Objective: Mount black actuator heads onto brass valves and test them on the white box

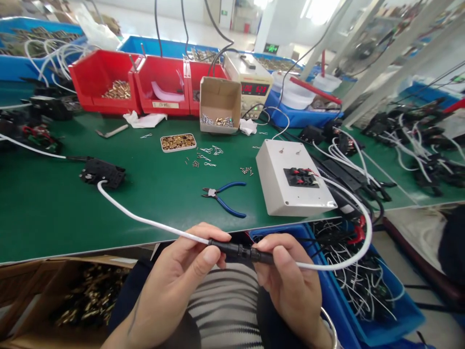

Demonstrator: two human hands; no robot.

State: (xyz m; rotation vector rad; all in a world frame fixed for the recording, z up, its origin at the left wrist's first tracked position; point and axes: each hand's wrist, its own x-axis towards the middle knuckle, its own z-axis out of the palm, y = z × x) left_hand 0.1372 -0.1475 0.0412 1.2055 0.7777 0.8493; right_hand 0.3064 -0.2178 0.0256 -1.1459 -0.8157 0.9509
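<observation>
My left hand (178, 283) pinches a black cable connector (230, 248) between thumb and fingers. A white cable (145, 221) runs from it to a black mechanical unit (102, 173) lying on the green table. Facing it end to end is a second black cable connector (264, 256), gripped by the thumb and fingers of my right hand (292, 283). Its white cable (367, 223) loops up to the terminals of a light grey box (276, 194) with two toggle switches. The connector ends meet between my hands; whether they are fully locked I cannot tell.
Blue-handled cutters (232, 212) lie ahead, near small screws and wire clips. Behind them stand a tin of brass parts (178, 142), a cardboard box (220, 99), red bins (105, 80) and a power supply (250, 80). A blue crate of cables (407, 315) sits low right.
</observation>
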